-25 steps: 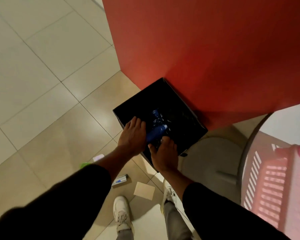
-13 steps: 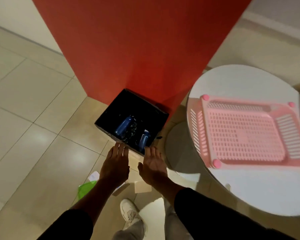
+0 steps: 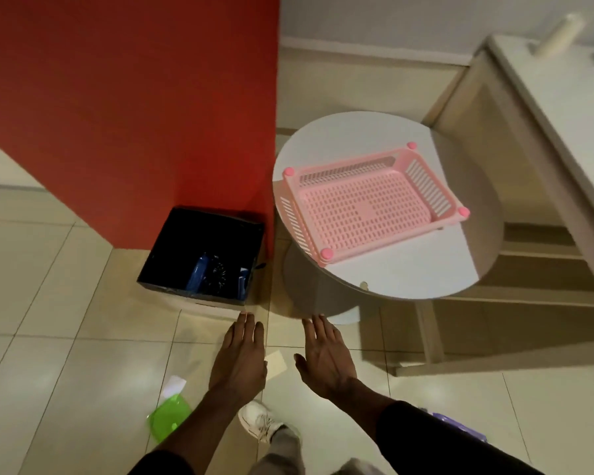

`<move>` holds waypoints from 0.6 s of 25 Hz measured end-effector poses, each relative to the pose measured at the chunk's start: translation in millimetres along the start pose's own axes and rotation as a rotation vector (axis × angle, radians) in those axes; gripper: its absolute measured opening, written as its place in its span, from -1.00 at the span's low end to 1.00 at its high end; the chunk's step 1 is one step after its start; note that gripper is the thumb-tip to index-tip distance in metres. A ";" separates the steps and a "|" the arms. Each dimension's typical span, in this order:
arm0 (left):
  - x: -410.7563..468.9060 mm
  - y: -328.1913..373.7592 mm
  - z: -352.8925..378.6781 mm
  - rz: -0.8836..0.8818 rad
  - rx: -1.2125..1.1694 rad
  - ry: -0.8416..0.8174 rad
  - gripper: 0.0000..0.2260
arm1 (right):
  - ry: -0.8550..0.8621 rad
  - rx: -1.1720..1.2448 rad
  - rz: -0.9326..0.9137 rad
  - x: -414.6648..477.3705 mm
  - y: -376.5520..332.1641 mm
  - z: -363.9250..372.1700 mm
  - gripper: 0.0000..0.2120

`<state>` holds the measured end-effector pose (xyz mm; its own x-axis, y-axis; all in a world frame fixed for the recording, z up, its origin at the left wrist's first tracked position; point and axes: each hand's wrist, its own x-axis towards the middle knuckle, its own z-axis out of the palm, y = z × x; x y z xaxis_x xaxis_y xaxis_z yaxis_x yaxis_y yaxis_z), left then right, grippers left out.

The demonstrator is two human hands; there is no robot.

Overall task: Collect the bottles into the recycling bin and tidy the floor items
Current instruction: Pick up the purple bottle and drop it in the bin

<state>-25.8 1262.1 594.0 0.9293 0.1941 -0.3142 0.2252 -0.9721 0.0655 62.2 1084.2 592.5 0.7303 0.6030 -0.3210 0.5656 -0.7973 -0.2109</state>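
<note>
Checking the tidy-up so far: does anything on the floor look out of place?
Yes. A green lid, a white scrap and a beige card lie loose on the tiles, outside the black bin holding blue bottles.

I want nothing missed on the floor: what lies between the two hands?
In the head view, a pale card lies on the floor tiles between the left hand and right hand; both hands are empty.

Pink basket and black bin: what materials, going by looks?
Pink basket: moulded plastic, matte; perforated grid floor, slotted walls, round corner caps. Black bin: probably cardboard with a dark lining, since a pale edge shows along the front rim; too dim to be sure.
</note>
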 end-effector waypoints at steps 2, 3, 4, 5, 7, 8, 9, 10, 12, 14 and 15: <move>-7.8 16.2 10.2 0.027 0.022 -0.025 -0.19 | -0.016 0.014 0.060 -23.7 19.5 7.4 -0.27; -10.0 31.9 13.3 0.076 0.060 -0.021 -0.19 | 0.015 0.011 0.092 -43.2 35.6 9.9 -0.26; -13.4 46.1 13.7 0.111 0.074 -0.027 -0.18 | 0.005 0.022 0.126 -62.1 48.5 10.1 -0.26; -22.4 70.9 16.5 0.143 0.102 -0.044 -0.18 | 0.005 0.038 0.171 -91.4 64.1 13.8 -0.26; -25.0 90.3 15.4 0.153 0.104 -0.007 -0.17 | 0.061 0.038 0.197 -114.4 77.5 14.5 -0.24; -32.8 117.5 17.5 0.208 0.119 -0.014 -0.17 | 0.088 0.047 0.240 -140.7 91.2 17.9 -0.24; -36.4 139.1 19.7 0.269 0.130 -0.024 -0.17 | 0.090 0.079 0.285 -160.6 102.4 18.5 -0.23; -47.8 168.5 27.7 0.340 0.156 -0.034 -0.17 | 0.101 0.102 0.347 -193.3 115.6 25.9 -0.23; -58.1 198.7 35.3 0.411 0.178 -0.022 -0.17 | 0.123 0.116 0.402 -228.0 126.9 35.0 -0.23; -70.7 241.0 42.7 0.518 0.189 -0.035 -0.17 | 0.135 0.153 0.494 -269.7 144.6 42.1 -0.23; -76.6 260.1 46.5 0.567 0.195 -0.039 -0.17 | 0.130 0.167 0.544 -290.3 152.7 45.5 -0.23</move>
<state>-52.1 988.2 591.0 0.8765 -0.3636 -0.3156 -0.3643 -0.9294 0.0590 -80.9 786.2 611.5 0.9459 0.0957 -0.3102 0.0359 -0.9805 -0.1931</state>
